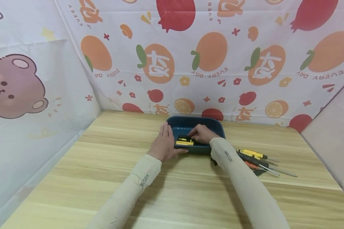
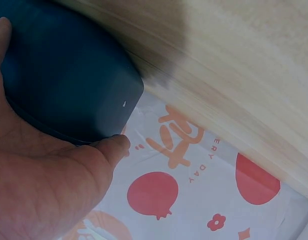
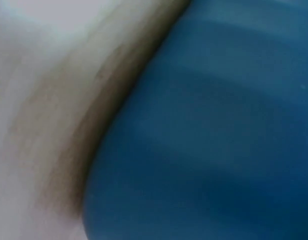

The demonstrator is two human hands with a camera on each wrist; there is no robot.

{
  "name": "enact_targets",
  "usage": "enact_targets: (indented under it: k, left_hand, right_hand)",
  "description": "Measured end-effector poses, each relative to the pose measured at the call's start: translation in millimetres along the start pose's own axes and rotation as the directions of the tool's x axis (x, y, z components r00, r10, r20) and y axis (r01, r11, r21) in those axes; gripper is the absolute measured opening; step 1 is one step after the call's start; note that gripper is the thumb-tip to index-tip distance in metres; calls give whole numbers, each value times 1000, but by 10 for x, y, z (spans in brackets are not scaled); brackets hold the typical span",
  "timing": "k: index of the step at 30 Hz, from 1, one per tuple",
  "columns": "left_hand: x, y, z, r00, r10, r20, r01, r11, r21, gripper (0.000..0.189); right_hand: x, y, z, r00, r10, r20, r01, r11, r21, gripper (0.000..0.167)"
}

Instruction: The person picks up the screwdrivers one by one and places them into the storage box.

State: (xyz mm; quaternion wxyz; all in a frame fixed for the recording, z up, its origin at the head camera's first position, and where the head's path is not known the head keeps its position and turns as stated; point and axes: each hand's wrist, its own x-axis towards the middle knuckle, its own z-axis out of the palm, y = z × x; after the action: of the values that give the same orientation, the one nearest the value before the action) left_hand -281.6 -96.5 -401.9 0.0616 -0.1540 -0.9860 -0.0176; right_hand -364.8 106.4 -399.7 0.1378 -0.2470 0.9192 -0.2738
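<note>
Against the back wall stands a dark blue bin [image 1: 196, 120] with tools lying in it. My left hand [image 1: 165, 144] rests along its left end, fingers straight at the side and thumb stretched along the front wall. In the left wrist view, that hand [image 2: 49, 175] spans the bin's outer wall [image 2: 69, 70]. Reaching over the front rim, my right hand [image 1: 202, 134] pinches a black-and-yellow screwdriver [image 1: 184, 138] inside the bin; its far part is hidden by the fingers. A yellow handle [image 1: 184, 143] lies in front of it. The right wrist view shows the bin wall [image 3: 209, 130] close up.
Several screwdrivers with black, yellow and orange handles [image 1: 252, 159] lie in a heap on the wooden table [image 1: 172, 194], to the right of the bin. A small black object [image 1: 214, 161] peeks out under my right forearm. A fruit-print cloth [image 1: 186, 63] hangs behind the table.
</note>
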Motion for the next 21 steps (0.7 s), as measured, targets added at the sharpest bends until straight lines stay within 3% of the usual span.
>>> enact_targets:
  k: [5, 11, 14, 17, 21]
  left_hand:
    - [31, -23, 10, 1000, 5, 4, -5, 1000, 3, 125]
    - [26, -17, 1, 1000, 19, 5, -19, 1000, 5, 125]
    - [26, -14, -4, 1000, 16, 10, -16, 1000, -6, 125]
    - [30, -17, -2, 1000, 10, 14, -9, 1000, -22, 126]
    - [30, -26, 4, 1000, 11, 8, -11, 999, -31, 125]
  right_hand:
    - [-3, 5, -48, 1000, -15, -16, 15, 1000, -10, 29]
    - [-101, 19, -174, 988, -66, -137, 61, 997, -41, 26]
    - [-157, 73, -247, 964, -112, -243, 101, 993, -57, 23]
    - [-225, 160, -308, 924, -152, -351, 133, 988, -78, 20]
    - [-380, 285, -401, 885, -152, -440, 127, 988, -87, 19]
